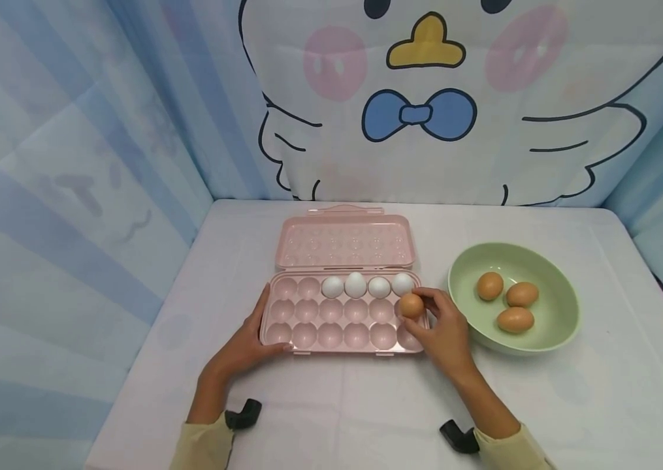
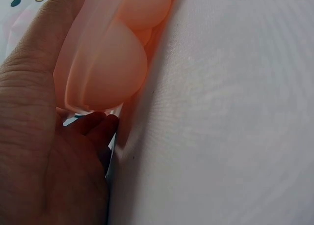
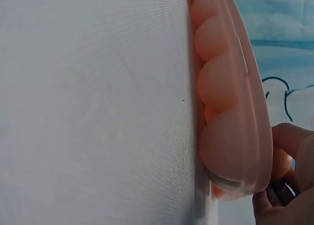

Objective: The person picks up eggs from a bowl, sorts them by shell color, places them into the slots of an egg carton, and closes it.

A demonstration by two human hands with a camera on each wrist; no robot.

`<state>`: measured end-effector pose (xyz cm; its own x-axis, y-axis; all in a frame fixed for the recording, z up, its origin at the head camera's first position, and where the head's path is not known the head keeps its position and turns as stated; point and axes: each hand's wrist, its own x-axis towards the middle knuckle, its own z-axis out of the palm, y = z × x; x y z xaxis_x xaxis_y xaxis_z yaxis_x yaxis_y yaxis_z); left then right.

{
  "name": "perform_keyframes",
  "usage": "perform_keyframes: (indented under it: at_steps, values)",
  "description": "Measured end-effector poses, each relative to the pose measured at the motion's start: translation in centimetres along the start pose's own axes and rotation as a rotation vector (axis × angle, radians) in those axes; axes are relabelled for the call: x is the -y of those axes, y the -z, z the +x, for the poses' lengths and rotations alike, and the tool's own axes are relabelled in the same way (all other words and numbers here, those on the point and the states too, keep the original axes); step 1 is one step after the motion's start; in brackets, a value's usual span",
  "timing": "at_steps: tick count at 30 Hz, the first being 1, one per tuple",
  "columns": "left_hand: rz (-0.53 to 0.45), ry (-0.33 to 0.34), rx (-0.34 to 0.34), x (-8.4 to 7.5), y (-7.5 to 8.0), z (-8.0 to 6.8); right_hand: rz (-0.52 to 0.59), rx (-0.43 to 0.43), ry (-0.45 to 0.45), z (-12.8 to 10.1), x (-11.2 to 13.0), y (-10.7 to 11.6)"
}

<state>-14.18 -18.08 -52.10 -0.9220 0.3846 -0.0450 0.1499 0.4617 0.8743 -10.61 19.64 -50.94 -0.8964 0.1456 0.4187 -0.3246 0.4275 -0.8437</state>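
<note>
A pink egg box (image 1: 331,335) lies on the table with its lid (image 1: 345,238) folded back. Several white eggs (image 1: 356,286) fill the right part of its back row. My right hand (image 1: 444,329) pinches a brown egg (image 1: 411,306) between thumb and fingers over the right end of the middle row; whether it touches the cup is unclear. At the box's left end, my left hand (image 1: 243,347) grips it, thumb along the front edge and fingers along the side. The left wrist view shows that hand (image 2: 39,122) against the rounded cups (image 2: 108,63).
To the right stands a green bowl (image 1: 563,320) with three brown eggs (image 1: 515,320) in it, close beside my right hand. A white cloth (image 1: 331,405) covers the table. Behind it hangs a curtain (image 1: 331,150) with a cartoon figure.
</note>
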Motion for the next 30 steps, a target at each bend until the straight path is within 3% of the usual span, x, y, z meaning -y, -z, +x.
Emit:
perform_keyframes:
  at_steps: [23,30]
  values:
    - [0.008,-0.028,-0.005,0.1,0.0,0.0,-0.004,-0.025,0.027,0.3,0.4,-0.1]
    - [0.006,-0.023,0.001,0.2,0.0,0.0,0.122,-0.012,0.005,0.5,1.1,0.4]
